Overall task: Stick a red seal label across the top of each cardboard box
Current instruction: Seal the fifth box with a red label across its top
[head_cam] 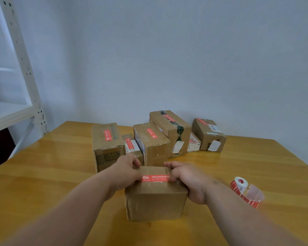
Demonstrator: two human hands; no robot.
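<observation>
head view. the near cardboard box stands on the wooden tabletop, directly in front of me, its top face turned up. a red seal label with white print lies flat across that top face, running from left to right.

my left hand sits at the left edge of the box top. its grip is closed on the box: fingers curled over the far left corner, the thumb side at the left end of the label. my right hand sits at the right edge. its grip is likewise closed on the box: fingers curled over the far right corner, the hand covering the right end of the label. whether the thumbs press on the label ends cannot be told; motion blur hides them.

a label roll lies on the tabletop to the right of the box, apart from it, with a strip of backing paper curling out from it.

six further boxes stand grouped at the far side of the tabletop, near the wall; each shows a red label on its top. a white metal shelf stands at the left.
</observation>
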